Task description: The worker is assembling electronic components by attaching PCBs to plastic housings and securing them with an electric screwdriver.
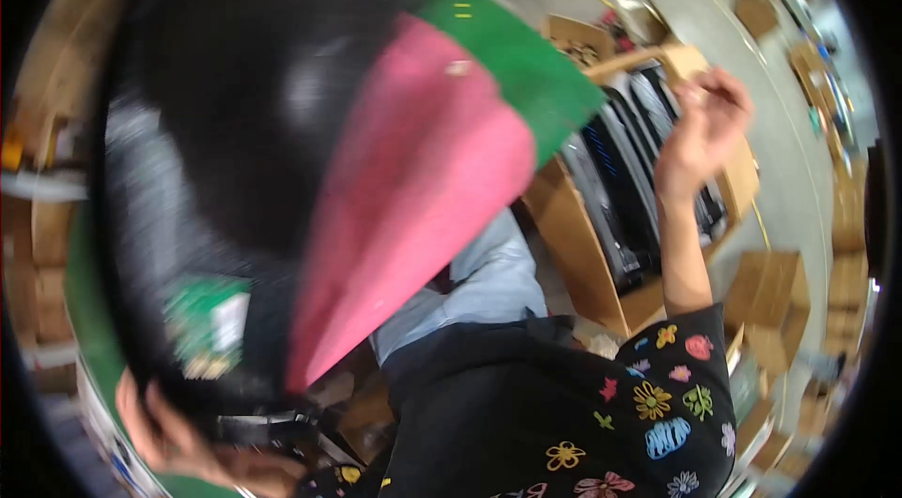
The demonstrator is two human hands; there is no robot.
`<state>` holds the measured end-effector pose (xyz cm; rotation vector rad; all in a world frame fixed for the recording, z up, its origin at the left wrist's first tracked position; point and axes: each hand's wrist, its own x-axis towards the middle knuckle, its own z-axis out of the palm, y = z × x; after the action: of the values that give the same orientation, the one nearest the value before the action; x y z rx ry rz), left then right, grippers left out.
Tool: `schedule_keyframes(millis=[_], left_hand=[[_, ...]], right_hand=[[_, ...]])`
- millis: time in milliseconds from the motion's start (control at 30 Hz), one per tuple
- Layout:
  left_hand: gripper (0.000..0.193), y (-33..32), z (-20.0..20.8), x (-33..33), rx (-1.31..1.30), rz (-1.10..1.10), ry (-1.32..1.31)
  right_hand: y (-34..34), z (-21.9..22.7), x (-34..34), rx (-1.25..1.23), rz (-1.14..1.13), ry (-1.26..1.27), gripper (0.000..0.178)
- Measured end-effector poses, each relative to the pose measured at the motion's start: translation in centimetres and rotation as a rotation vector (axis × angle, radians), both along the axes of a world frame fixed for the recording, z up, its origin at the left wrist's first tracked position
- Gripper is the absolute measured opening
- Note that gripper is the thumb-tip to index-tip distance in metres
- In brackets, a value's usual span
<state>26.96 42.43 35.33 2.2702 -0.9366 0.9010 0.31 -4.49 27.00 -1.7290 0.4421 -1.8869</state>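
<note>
A large black, glossy casing (pixel 235 122), blurred and close, fills the left of the view, tilted up. A green card or label with a white patch (pixel 209 319) shows on its lower part. My left hand (pixel 174 437) grips the casing's lower edge, its fingers partly behind it. Beside the casing a pink sheet (pixel 442 150) lies over the green work surface (pixel 507 56). Off to the right, my right hand (pixel 703 127) is raised above an open cardboard box, fingers loosely bent and apart, holding nothing.
The open cardboard box (pixel 573 235) holds several black panels (pixel 625 178) standing in a row. Behind it a smaller box (pixel 575 33) contains small brown pieces. Another carton (pixel 766 301) stands on the grey floor at right, with further cartons along the far right edge.
</note>
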Motion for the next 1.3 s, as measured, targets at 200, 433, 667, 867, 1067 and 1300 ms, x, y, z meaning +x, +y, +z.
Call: schedule_keyframes(millis=[200,433,667,867,1067,1300], left_hand=[[0.016,8.5,-0.8,1.2,-0.535,0.284,-0.051],[0.022,13.4,0.2,1.3,-1.058,-0.124,0.546],[0.027,31.1,-4.1,8.1,-1.351,0.258,0.737],[0.035,34.5,-10.3,9.6,-1.606,0.251,0.652],[0.048,24.3,-9.5,7.3,-1.280,0.559,0.562],[0.026,5.7,-5.4,2.2,-0.551,0.011,0.448]], right_hand=[[-7.8,-15.3,-10.7,0.485,-0.451,0.504,0.039],[-3.1,-34.5,-14.9,1.133,-0.396,1.279,0.055],[-2.7,-33.3,-13.6,1.137,-0.190,1.323,0.068],[-1.9,-32.8,-13.9,1.164,-0.320,1.243,0.080],[-3.5,-36.0,-16.4,1.075,0.030,1.119,0.070],[-1.4,-19.7,-17.9,0.848,0.139,1.037,0.040]])
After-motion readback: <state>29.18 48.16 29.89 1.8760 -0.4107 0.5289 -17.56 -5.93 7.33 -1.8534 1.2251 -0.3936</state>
